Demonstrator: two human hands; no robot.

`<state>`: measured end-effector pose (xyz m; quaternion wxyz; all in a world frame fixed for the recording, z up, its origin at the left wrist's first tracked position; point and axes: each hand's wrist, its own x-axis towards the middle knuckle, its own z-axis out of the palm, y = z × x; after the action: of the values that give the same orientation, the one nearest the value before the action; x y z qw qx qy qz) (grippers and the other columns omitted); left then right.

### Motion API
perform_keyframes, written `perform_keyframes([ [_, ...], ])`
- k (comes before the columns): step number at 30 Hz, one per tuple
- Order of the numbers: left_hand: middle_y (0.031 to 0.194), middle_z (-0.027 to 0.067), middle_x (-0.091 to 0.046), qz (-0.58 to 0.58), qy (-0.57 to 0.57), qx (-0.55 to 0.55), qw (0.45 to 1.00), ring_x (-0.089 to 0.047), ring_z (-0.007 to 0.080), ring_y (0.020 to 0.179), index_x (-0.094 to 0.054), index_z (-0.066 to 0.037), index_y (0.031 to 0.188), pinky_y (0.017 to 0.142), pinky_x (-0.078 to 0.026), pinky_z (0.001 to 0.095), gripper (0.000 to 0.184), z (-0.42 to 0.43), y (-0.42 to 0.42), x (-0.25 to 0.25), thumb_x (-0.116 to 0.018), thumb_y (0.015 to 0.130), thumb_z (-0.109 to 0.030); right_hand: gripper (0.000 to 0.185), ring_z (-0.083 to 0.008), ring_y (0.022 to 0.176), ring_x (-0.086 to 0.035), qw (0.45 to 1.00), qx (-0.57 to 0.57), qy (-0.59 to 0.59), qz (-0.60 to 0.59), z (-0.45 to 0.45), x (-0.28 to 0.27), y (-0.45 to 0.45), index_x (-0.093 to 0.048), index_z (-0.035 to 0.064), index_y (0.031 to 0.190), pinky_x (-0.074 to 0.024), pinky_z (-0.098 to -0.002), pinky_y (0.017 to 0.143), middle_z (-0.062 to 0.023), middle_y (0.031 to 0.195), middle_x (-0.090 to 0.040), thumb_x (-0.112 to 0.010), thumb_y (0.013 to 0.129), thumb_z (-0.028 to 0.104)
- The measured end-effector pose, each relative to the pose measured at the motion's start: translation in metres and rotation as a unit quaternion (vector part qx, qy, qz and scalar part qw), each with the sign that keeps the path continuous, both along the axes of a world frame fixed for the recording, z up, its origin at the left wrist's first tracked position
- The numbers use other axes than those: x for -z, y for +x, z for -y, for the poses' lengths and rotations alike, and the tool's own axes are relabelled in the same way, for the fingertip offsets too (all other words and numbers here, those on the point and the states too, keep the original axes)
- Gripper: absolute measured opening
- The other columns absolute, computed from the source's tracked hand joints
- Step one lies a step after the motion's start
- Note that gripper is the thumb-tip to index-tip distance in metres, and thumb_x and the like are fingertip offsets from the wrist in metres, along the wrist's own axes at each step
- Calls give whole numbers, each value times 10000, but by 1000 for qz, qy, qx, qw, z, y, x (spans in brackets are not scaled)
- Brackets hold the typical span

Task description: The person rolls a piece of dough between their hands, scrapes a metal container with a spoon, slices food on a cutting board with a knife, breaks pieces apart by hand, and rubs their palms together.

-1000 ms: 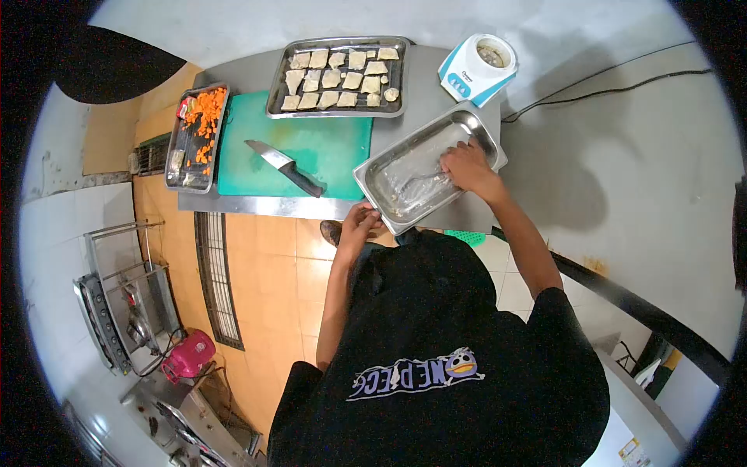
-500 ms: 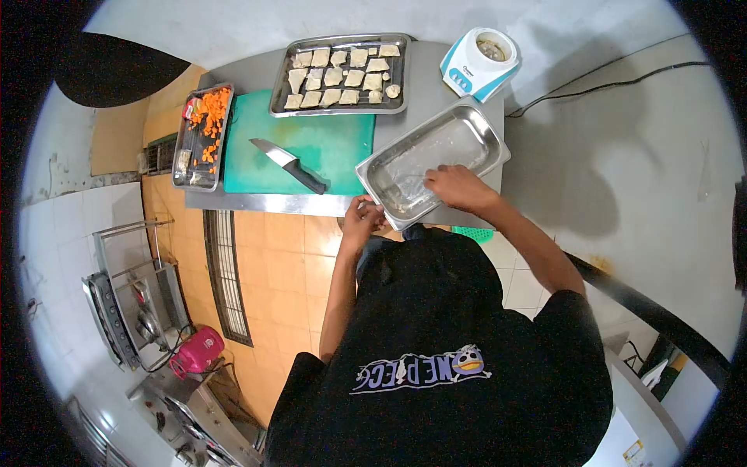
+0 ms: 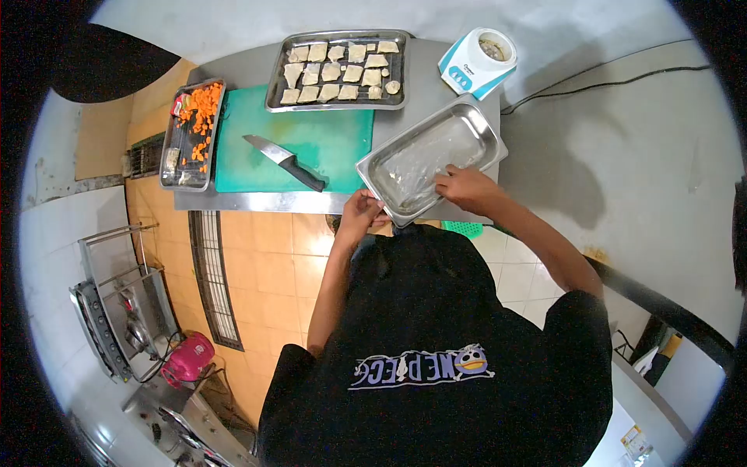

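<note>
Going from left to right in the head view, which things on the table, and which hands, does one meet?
Tray with orange pieces → knife → left hand → right hand. I leave out the steel pan, because its place overlaps those of both hands.

The one view comes from a camera worn on the head, looking forward and steeply down past the black shirt point(image 3: 436, 311) to the left hand point(image 3: 363, 216), right hand point(image 3: 468, 190) and surface point(image 3: 425, 74) in the upper half. It sits close yet sees wide (fisheye, corners dark), reaching floor point(image 3: 264, 268) and wall point(image 3: 350, 12).
</note>
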<state>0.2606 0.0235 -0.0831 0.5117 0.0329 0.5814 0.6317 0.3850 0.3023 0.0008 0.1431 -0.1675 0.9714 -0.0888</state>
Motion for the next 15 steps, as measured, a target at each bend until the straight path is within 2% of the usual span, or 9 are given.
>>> perform_keyframes([
  [7,968,95,-681,12,17,16,1000,-742,238,817,-504,-51,1130,702,-614,329,207,0,-5,8,-649,990,-102,186,-318,1077,-619,994,98,56,-14,-14,-18,-19,-662,60,1017,-615,-439,757,-85,1090,-592,-643,835,89],
  [9,963,98,-684,15,27,22,999,-742,239,814,-504,-47,1129,706,-618,335,204,0,-7,15,-645,991,-96,287,-279,978,-615,988,122,31,-85,-13,-2,-27,-638,65,1070,-599,-405,707,-68,1010,-576,-660,784,61],
  [12,950,99,-688,10,42,33,998,-741,234,806,-510,-34,1131,706,-620,337,201,-2,-10,18,-644,990,-88,209,-313,1043,-627,992,114,42,-26,-4,10,-22,-670,71,1007,-613,-437,740,-78,1053,-593,-665,798,74],
  [15,937,96,-690,-15,45,40,998,-739,226,797,-517,-21,1130,698,-617,334,195,-2,-11,12,-639,991,-83,195,-317,979,-641,995,85,2,-42,3,0,1,-680,74,992,-610,-437,740,-81,1042,-603,-653,799,75],
])
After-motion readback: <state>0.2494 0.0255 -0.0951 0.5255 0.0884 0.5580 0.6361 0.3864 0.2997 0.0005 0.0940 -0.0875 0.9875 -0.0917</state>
